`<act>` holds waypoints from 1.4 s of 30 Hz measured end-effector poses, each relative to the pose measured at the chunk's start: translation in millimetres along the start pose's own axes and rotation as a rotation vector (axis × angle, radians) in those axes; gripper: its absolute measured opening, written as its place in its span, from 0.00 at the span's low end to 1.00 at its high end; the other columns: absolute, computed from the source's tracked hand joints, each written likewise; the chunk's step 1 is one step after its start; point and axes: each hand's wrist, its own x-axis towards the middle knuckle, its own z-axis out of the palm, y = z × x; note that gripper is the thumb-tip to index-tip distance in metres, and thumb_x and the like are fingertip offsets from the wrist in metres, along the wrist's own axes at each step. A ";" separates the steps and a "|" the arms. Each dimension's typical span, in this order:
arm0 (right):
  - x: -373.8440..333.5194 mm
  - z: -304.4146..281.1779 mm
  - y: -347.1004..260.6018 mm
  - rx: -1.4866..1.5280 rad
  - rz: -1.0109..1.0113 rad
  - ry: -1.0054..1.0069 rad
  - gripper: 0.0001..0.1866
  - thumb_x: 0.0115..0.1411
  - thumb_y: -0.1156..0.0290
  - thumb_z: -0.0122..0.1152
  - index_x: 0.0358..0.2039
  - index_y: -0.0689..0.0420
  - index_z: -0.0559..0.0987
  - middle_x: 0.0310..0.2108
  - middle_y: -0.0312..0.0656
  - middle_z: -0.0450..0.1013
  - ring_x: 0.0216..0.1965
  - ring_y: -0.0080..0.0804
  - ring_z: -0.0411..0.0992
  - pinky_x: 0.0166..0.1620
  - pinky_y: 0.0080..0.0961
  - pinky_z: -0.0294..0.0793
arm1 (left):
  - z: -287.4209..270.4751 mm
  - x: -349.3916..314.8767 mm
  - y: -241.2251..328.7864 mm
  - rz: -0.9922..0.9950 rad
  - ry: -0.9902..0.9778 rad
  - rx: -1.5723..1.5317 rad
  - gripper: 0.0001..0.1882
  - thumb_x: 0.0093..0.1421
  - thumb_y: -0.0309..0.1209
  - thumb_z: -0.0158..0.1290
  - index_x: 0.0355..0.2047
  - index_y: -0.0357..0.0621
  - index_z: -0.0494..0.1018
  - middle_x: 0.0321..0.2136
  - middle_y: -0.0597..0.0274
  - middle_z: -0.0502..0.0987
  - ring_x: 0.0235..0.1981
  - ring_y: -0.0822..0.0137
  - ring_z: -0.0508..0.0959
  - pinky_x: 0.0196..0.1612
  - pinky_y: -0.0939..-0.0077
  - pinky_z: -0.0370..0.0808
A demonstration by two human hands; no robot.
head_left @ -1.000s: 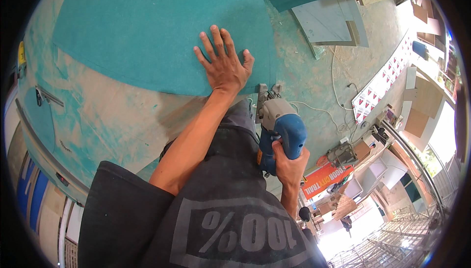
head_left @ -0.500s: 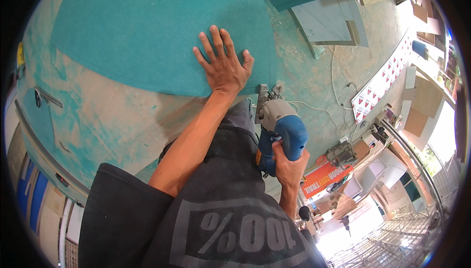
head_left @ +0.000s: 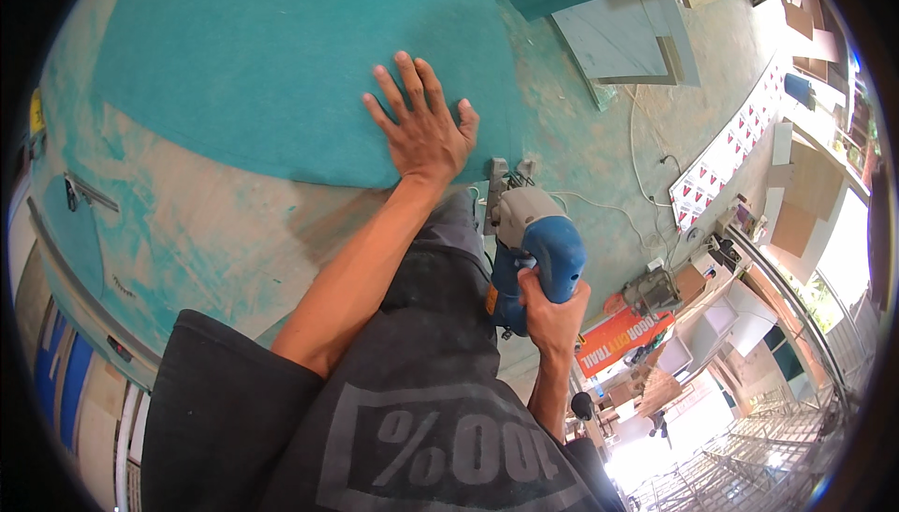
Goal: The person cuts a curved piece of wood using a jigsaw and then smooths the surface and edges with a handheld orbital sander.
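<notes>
My left hand [head_left: 426, 133] lies flat on a large teal-green board [head_left: 281, 53], fingers spread, close to its near right corner. In my right hand [head_left: 554, 317] is a blue and grey jigsaw [head_left: 536, 231], my fingers wrapped round its handle with the thumb on the near side. The saw's metal foot points away from me and sits at the board's near edge, just right of my left hand. Its blade is too small to make out.
Pale cable [head_left: 634, 161] runs along the dusty floor to the right. Beyond it lie grey offcut panels [head_left: 618, 34] and a long printed strip [head_left: 729, 156]. A metal square-like tool [head_left: 89, 192] rests at far left. An orange banner [head_left: 626, 343] is at lower right.
The view has shifted slightly. My left hand stays flat on the board and the jigsaw stays at its edge, with hardly any movement between them.
</notes>
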 end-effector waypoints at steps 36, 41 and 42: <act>15.5 -9.7 -16.3 -0.046 -0.079 -0.080 0.09 0.56 0.71 0.69 0.25 0.62 0.81 0.19 0.33 0.74 0.21 0.18 0.71 0.28 0.21 0.70 | -5.6 1.3 -1.7 0.041 -0.036 0.024 0.44 0.65 0.50 0.44 0.72 0.29 0.52 0.75 0.41 0.47 0.74 0.31 0.47 0.70 0.28 0.44; 17.3 -13.1 -19.9 -0.059 -0.059 -0.125 0.08 0.57 0.72 0.69 0.29 0.65 0.82 0.22 0.33 0.75 0.25 0.18 0.72 0.31 0.24 0.72 | -6.9 1.0 -2.1 0.043 -0.052 0.021 0.44 0.66 0.50 0.43 0.72 0.30 0.51 0.75 0.41 0.46 0.74 0.31 0.47 0.70 0.27 0.44; 17.7 -13.3 -20.5 -0.064 -0.064 -0.120 0.08 0.57 0.72 0.69 0.29 0.65 0.82 0.22 0.33 0.75 0.25 0.18 0.71 0.31 0.24 0.72 | -6.5 0.8 -2.0 0.046 -0.051 0.017 0.44 0.66 0.50 0.43 0.73 0.30 0.50 0.75 0.41 0.46 0.74 0.31 0.47 0.70 0.27 0.44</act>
